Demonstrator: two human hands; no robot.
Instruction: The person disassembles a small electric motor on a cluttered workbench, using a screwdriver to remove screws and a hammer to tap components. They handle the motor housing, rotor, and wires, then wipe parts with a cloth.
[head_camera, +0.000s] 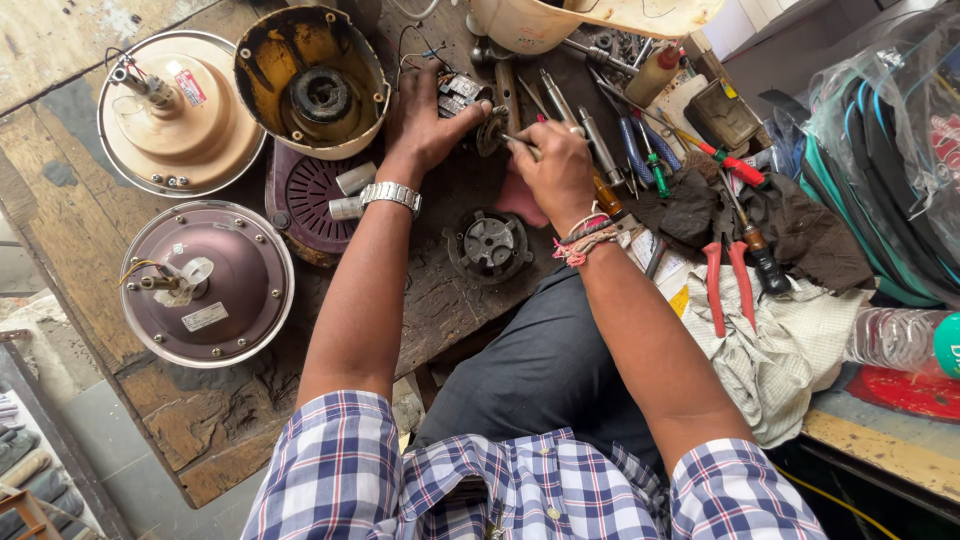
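My left hand (425, 115) presses down on a small dark wired motor part (458, 93) on the worn wooden workbench (220, 420). A silver watch (390, 194) sits on that wrist. My right hand (555, 165) grips a thin metal tool (515, 141) whose tip touches a small round gear-like piece (492, 130) between the two hands. Red threads wrap the right wrist. A round dark rotor piece (490, 245) lies just below both hands.
Left of my arms stand a beige fan motor housing (180, 115), a maroon fan housing (207, 285) and a yellow open shell (312, 80). Screwdrivers (640, 150), red-handled pliers (728, 285), a dark rag and a checked cloth (780, 350) lie to the right.
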